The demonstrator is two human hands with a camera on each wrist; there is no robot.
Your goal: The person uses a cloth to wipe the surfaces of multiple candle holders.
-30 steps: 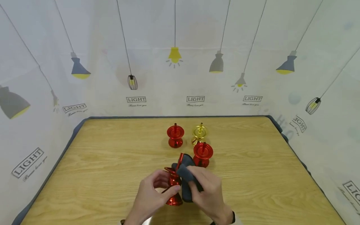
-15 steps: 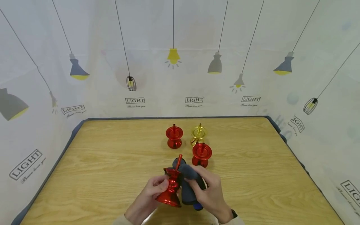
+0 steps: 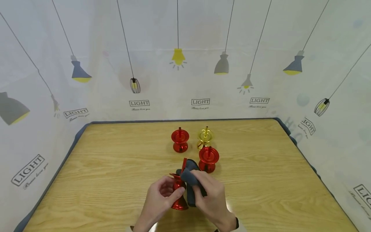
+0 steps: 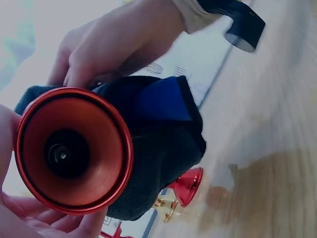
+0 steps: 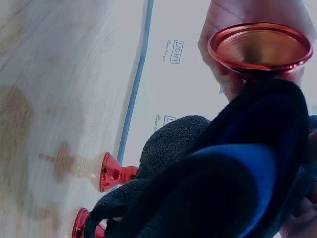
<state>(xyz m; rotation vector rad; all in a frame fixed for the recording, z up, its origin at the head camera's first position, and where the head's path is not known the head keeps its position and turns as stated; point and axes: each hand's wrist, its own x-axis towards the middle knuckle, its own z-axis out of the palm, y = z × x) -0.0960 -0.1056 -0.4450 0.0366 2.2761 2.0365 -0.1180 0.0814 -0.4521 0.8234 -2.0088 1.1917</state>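
My left hand (image 3: 157,198) grips a shiny red candle holder (image 3: 180,203) by its waist, base down and toward me. In the left wrist view the candle holder's hollow base (image 4: 101,153) faces the camera. A dark blue-grey cloth (image 3: 189,193) is pinched in my right hand (image 3: 213,196) and lies against the dish and tube at the top of the holder. Folds of the cloth (image 5: 193,198), with a bright blue underside, fill much of the right wrist view. The cloth hides part of the dish and my right fingertips.
Beyond my hands two more red candle holders stand upright, one at the back (image 3: 180,141) and one nearer (image 3: 208,158), close to the cloth. A gold candle holder (image 3: 204,138) stands behind the nearer one. The wooden table (image 3: 116,167) meets a lamp-printed sheet (image 3: 162,83).
Half a second ago the held candle holder's base leaned out to the left; now it is nearer upright. My left grip and the cloth have shifted, and the standing holders stay put.
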